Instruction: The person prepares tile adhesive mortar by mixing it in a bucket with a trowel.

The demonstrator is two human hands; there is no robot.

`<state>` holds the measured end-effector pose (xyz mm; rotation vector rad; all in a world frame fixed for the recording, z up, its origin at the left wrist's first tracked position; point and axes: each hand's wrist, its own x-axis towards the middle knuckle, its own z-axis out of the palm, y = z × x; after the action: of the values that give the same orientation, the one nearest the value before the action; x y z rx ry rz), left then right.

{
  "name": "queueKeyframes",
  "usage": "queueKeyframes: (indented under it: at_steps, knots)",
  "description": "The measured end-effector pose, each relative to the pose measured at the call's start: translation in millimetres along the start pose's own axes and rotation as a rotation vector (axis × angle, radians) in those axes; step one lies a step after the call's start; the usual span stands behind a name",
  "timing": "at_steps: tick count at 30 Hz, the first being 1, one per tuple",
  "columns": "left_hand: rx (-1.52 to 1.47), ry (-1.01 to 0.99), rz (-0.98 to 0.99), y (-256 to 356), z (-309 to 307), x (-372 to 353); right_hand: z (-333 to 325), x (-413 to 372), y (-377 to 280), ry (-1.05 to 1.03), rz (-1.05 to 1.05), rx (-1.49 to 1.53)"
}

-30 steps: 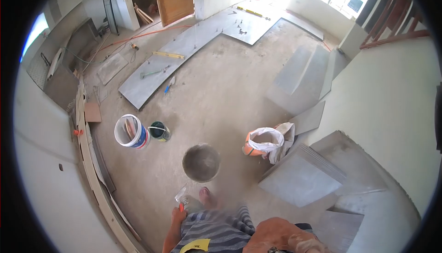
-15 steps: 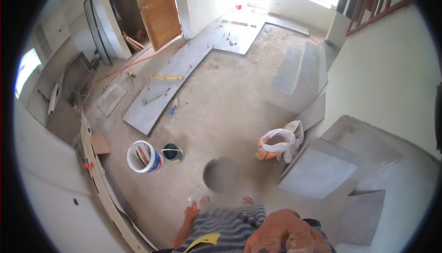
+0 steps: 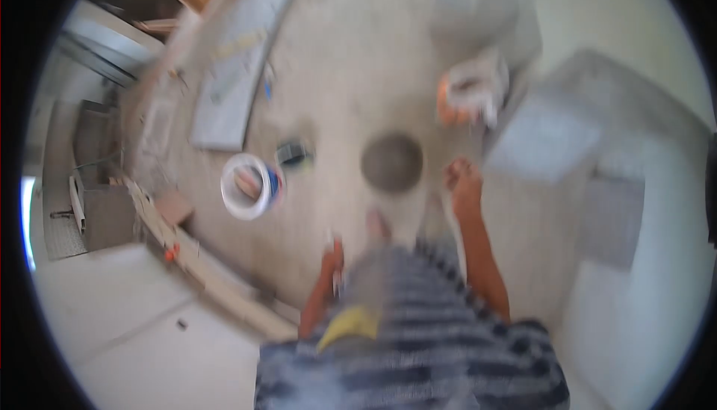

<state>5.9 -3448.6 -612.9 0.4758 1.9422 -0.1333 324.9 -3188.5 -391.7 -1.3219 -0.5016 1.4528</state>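
Motion blur softens the whole head view. My left hand hangs low beside the striped shirt, fingers closed around a small hand tool whose orange handle showed earlier; only a pale part stands out now. My right hand is stretched forward on the right, to the right of a round dark patch on the floor. Its fingers look partly curled but are smeared, so a hold cannot be made out. A yellow piece is on the shirt front.
A white bucket with things inside stands left, beside a dark green bucket. Laid grey tiles run along the left. An orange-and-white sack and stacked tiles are at right. Long boards line the left wall.
The view has tilted downward, so the buckets and sack sit higher in it. My right hand has moved from close to the camera to forward and down. My left hand stays low at my side.
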Motion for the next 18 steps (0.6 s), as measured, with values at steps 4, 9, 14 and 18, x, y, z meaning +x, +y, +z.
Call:
queueKeyframes:
  at_steps: [4,9,14,18]
  knots:
    - [-0.457,-0.089,0.098,54,-14,-56,-225,-64,132,0.562,0.189,-0.210]
    - [0.084,-0.036,0.292,121,-20,-79,-386,-179,248,0.755,0.544,-0.336]
    - [0.412,0.146,0.602,196,8,-29,-333,-150,253,0.619,0.594,-0.506]
    - [0.611,0.102,0.711,247,17,24,-256,-141,305,0.561,0.427,-0.868]
